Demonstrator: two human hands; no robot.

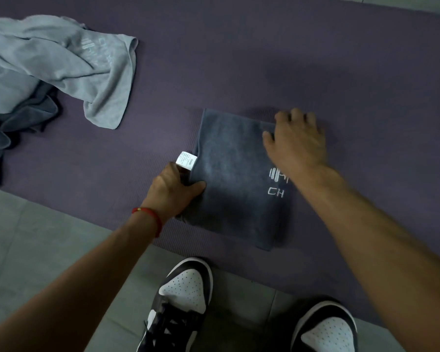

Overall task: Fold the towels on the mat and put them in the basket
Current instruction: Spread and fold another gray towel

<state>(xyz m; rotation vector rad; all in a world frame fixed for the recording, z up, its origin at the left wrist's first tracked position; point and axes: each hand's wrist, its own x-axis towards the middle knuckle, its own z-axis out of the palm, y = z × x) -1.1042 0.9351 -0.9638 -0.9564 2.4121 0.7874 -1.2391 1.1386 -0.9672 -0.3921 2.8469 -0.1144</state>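
A dark grey towel (235, 174), folded into a rectangle with a white logo and a white care tag, lies on the purple mat (239, 59). My left hand (174, 189) grips its left edge, thumb on top and fingers tucked under the fold. At the towel's far right corner, my right hand (296, 141) rests with fingers curled at the edge; whether it pinches the cloth I cannot tell. A light grey towel (61, 64) lies crumpled at the mat's far left, over another dark towel (13, 125). No basket is in view.
Grey floor tiles (36, 250) border the mat's near edge. My two black-and-white shoes (183, 301) stand on the tiles just below the folded towel. Bare mat stretches beyond and to the right of the towel.
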